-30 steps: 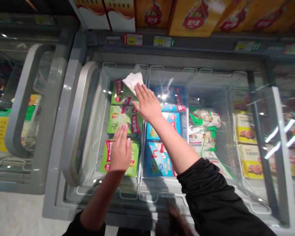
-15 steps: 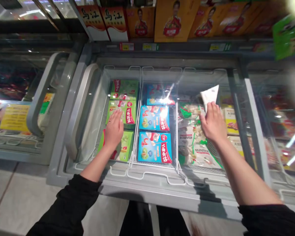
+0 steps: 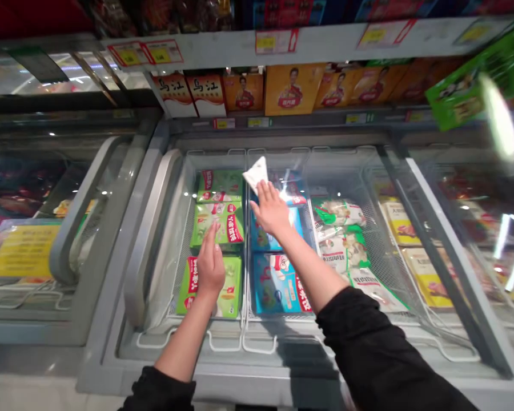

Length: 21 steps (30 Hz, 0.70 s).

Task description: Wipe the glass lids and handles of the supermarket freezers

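Observation:
Under the spread fingers of my right hand [image 3: 272, 211] is a folded white wiping cloth [image 3: 257, 170], pressed against the glass freezer lid [image 3: 346, 177] above the middle basket. The cloth's pointed end sticks out beyond my fingertips; the rest is hidden by the hand. My left hand [image 3: 211, 265] is tilted on its side over the left basket, fingers stretched out and holding nothing. Whether it touches the glass I cannot tell. Below the lid lie green food boxes [image 3: 216, 222] on the left, blue boxes [image 3: 278, 279] in the middle and frozen bags [image 3: 338, 212] to the right.
A grey handle [image 3: 149, 234] curves up at the lid's left side. Orange boxes [image 3: 291, 90] line the shelf behind, under a price rail [image 3: 223, 48]. A green packet [image 3: 475, 85] hangs at upper right. Another freezer with a yellow sign [image 3: 23, 249] stands left.
My right hand has moved left with the cloth, from above the bags to above the blue boxes. My left hand has turned onto its side. The view has tilted up, showing more shelf.

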Each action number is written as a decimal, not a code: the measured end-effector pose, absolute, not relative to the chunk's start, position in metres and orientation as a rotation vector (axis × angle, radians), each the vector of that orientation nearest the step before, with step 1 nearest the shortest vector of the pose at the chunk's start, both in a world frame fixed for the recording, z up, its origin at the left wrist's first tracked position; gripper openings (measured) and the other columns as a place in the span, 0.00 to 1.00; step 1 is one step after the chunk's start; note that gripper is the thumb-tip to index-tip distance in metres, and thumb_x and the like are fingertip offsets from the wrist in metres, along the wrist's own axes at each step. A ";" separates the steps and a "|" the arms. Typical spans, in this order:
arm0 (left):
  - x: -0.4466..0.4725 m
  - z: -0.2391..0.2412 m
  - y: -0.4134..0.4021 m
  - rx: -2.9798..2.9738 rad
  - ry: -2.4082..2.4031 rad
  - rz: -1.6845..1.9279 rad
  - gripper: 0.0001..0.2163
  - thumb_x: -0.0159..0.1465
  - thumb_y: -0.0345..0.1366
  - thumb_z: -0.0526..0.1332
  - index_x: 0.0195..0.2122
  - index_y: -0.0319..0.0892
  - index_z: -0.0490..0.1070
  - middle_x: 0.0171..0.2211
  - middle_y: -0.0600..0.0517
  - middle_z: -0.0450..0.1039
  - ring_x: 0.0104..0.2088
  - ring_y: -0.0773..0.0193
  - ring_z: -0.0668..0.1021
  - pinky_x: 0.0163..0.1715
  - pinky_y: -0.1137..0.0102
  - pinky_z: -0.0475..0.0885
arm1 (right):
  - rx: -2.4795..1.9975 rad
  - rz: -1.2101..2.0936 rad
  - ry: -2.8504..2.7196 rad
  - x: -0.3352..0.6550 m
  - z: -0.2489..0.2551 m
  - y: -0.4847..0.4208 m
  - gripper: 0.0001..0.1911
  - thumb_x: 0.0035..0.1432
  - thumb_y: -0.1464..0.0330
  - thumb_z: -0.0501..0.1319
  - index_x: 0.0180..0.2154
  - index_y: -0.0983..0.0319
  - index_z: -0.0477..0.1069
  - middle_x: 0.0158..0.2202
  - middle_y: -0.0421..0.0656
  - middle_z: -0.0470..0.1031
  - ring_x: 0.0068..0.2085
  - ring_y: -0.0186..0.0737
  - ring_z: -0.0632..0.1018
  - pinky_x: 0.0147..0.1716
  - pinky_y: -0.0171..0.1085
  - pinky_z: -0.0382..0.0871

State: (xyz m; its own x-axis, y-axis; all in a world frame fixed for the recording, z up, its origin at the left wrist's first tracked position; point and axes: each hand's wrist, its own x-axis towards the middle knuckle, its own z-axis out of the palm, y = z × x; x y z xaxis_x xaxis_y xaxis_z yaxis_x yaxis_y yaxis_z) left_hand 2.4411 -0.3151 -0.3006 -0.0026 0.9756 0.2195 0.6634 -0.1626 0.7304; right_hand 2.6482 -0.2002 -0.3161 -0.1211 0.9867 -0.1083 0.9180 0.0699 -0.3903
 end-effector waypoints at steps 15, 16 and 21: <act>2.438 -0.300 -0.315 1.682 1.680 1.137 0.21 0.77 0.36 0.47 0.66 0.46 0.70 0.64 0.46 0.75 0.67 0.58 0.74 0.68 0.57 0.70 | -2.530 0.446 -1.834 2.797 -0.307 -0.206 0.42 0.74 0.51 0.38 0.76 0.73 0.44 0.79 0.56 0.44 0.78 0.53 0.50 0.76 0.55 0.47; 2.439 -0.300 -0.315 1.676 1.694 1.136 0.21 0.77 0.35 0.47 0.65 0.45 0.71 0.64 0.45 0.76 0.66 0.58 0.75 0.67 0.57 0.71 | -2.600 0.436 -1.777 2.818 -0.305 -0.220 0.42 0.74 0.51 0.37 0.76 0.74 0.43 0.79 0.57 0.43 0.78 0.54 0.50 0.76 0.55 0.47; 2.442 -0.298 -0.313 1.659 1.710 1.125 0.19 0.75 0.33 0.49 0.60 0.44 0.75 0.57 0.45 0.81 0.59 0.57 0.80 0.61 0.59 0.75 | -2.709 0.395 -1.630 2.841 -0.298 -0.274 0.43 0.74 0.52 0.37 0.76 0.78 0.42 0.79 0.59 0.43 0.79 0.58 0.48 0.76 0.56 0.45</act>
State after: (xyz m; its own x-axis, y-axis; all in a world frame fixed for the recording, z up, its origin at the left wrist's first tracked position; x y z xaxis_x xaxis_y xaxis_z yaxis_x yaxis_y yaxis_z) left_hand 2.4416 -0.3129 -0.2979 -0.1310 0.9731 0.1894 0.5586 -0.0853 0.8250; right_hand 2.8411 -0.2742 -0.2978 0.4463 0.8639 -0.2333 0.8750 -0.4760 -0.0887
